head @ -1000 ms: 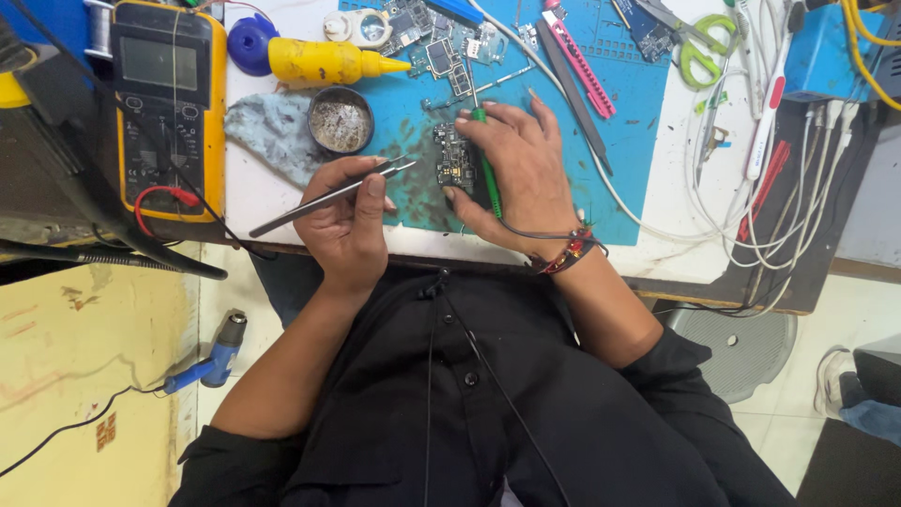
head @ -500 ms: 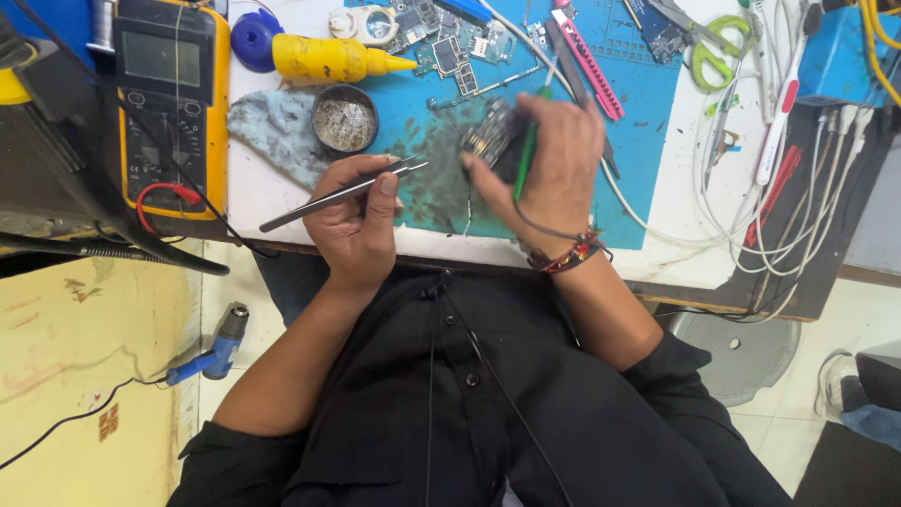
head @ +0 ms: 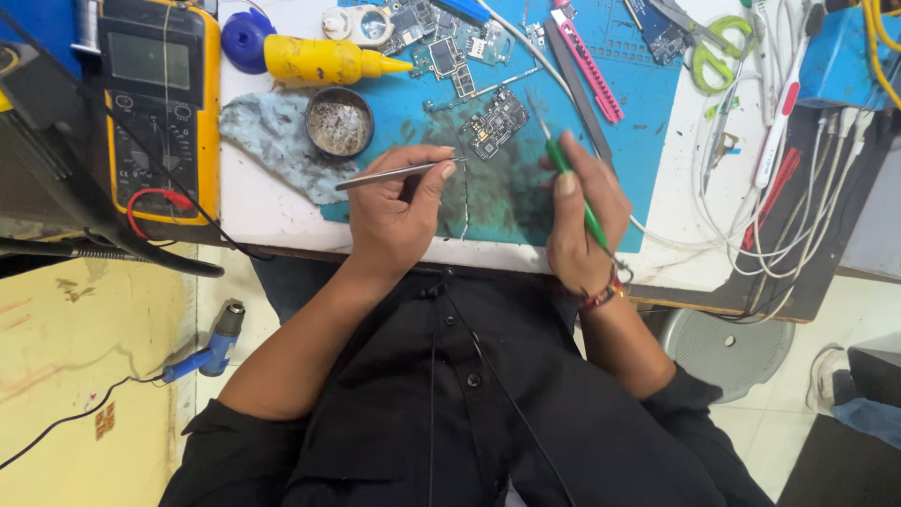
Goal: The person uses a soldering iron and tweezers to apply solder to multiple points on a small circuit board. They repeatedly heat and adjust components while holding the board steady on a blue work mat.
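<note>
both hands (head: 399, 211) w/ fingers curled round tools.

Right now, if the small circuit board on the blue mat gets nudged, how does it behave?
The small circuit board lies flat and unclamped on the blue mat, so it would probably slide or spin. It looks thin: likely light and stiff. Its exposed tiny parts seem fragile.

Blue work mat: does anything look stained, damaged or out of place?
Yes. A dark, sooty-looking stain covers the blue work mat between the left hand, holding tweezers, and the right hand, holding a green-handled tool, just below the small circuit board.
</note>
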